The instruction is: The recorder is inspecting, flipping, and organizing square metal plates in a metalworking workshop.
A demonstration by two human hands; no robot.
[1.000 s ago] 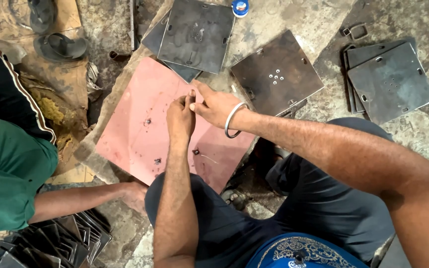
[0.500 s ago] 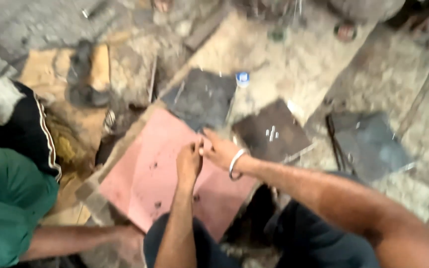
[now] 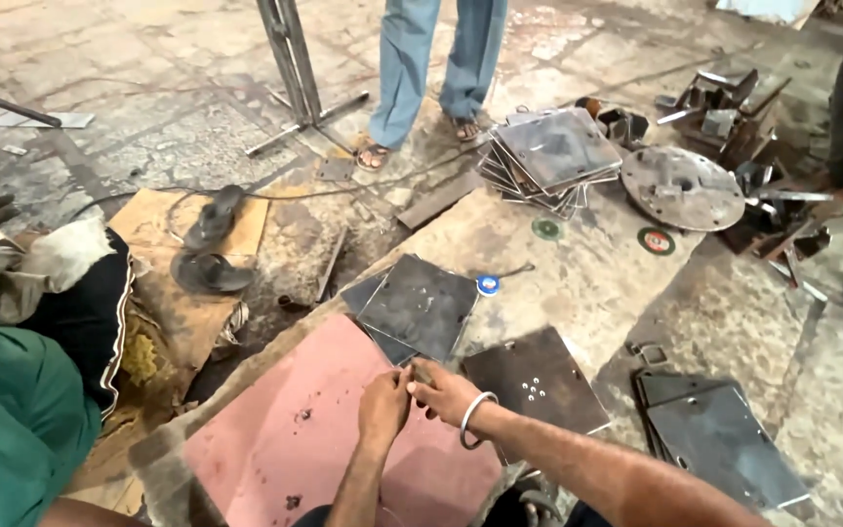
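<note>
Camera has lifted since a second ago: then it looked straight down on the plates, now it takes in the yard floor out to a standing person's legs (image 3: 436, 68) at 12 o'clock. The hands have not parted through this; both are at the same spot on the pink sheet, so the small work between them looks unfinished.

Left hand (image 3: 384, 402) and right hand (image 3: 446, 390) meet over the upper edge of the pink sheet (image 3: 295, 439), fingertips pressed together on something tiny. The fingers are pinched close; what they clamp is too small to tell, so its pointing and long axis cannot be read. A metal bangle (image 3: 471, 418) sits on the right wrist.

Pink sheet lies flat on the floor, long axis running roughly 7 to 1 o'clock, far corner toward 1.

Dark square plate (image 3: 421, 304) just past the hands at 12 o'clock. Drilled dark plate (image 3: 539, 383) at 2 o'clock of them. Stack of plates (image 3: 553, 156) farther off at 1 o'clock, round disc (image 3: 683, 185) beside it. Another person in green (image 3: 12, 429) at 9 o'clock.
</note>
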